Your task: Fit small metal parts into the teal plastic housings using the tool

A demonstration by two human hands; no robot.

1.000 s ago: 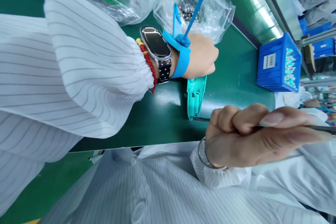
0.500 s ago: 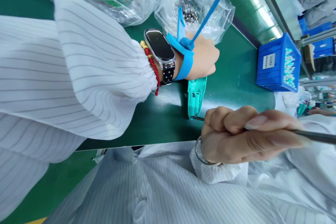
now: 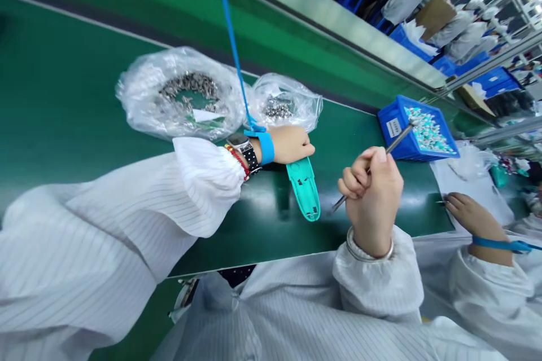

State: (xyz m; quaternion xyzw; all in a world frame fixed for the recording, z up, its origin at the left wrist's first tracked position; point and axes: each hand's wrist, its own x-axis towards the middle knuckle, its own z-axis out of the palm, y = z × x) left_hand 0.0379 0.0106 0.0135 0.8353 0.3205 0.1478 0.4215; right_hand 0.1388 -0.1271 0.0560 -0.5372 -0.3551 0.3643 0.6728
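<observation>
My left hand [image 3: 292, 144] is closed over the far end of a long teal plastic shell [image 3: 304, 189], its fingertips hidden from above. The shell's hollow side faces up and shows small dark parts inside. A blue wrist strap [image 3: 266, 148] with a cord is round my left wrist. To the right of the shell, my right hand [image 3: 370, 192] is wrapped round slim metal tweezers [image 3: 400, 139]. Their lower tip points down to the left, a little apart from the shell's near end.
Two clear plastic bags [image 3: 148, 93] of small metal parts lie behind my left hand. At the back right stands a blue bin [image 3: 392, 128] full of teal and white pieces. A co-worker's hand [image 3: 474, 214] is at the right by a white sheet. The table's front edge runs below.
The view has pulled back and turned. My right hand has lifted and turned upright, bringing the tweezers' tip away from the shell. My left hand stays on the shell.
</observation>
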